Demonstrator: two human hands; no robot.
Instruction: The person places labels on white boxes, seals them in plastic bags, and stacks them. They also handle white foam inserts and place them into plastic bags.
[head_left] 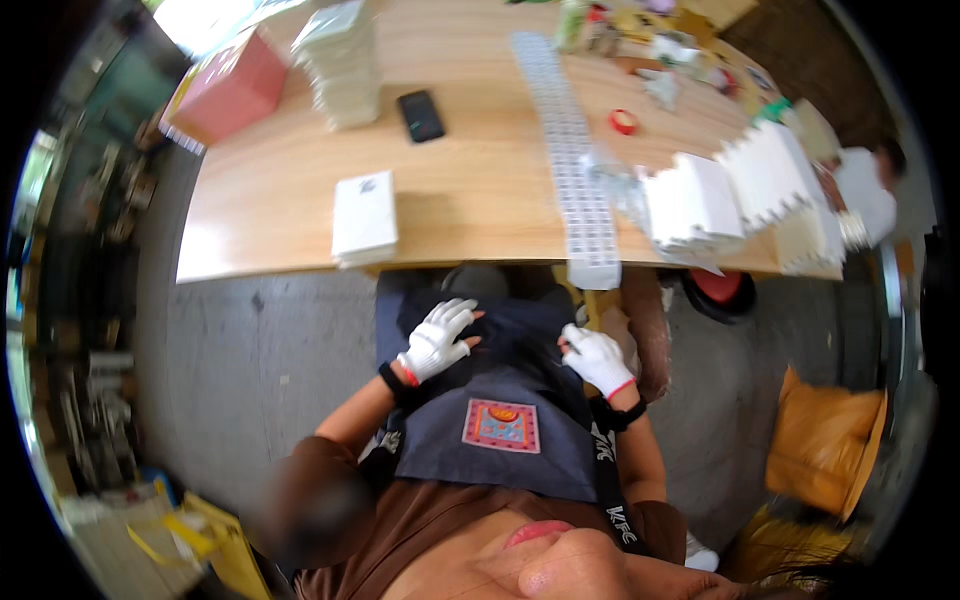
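Note:
My left hand (438,340), in a white knit glove with bare thumb and finger tips, lies over my dark apron (510,375) with its fingers spread. Nothing shows in it. My right hand (597,360), gloved the same way, is above the other side of the apron. Its fingers are loosely bent, and no held thing shows. Both hands are below the table's near edge. Closest on the tabletop is a stack of white boxes (364,218), ahead of my left hand. A long strip of printed labels (580,190) hangs over the edge ahead of my right hand.
On the wooden table (470,190) are a black phone (421,116), wrapped white stacks (340,70), a pink box (228,88), red tape (623,122) and white box stacks (693,203). A brown package (825,443) stands at right. Another person (868,190) is beyond the right end.

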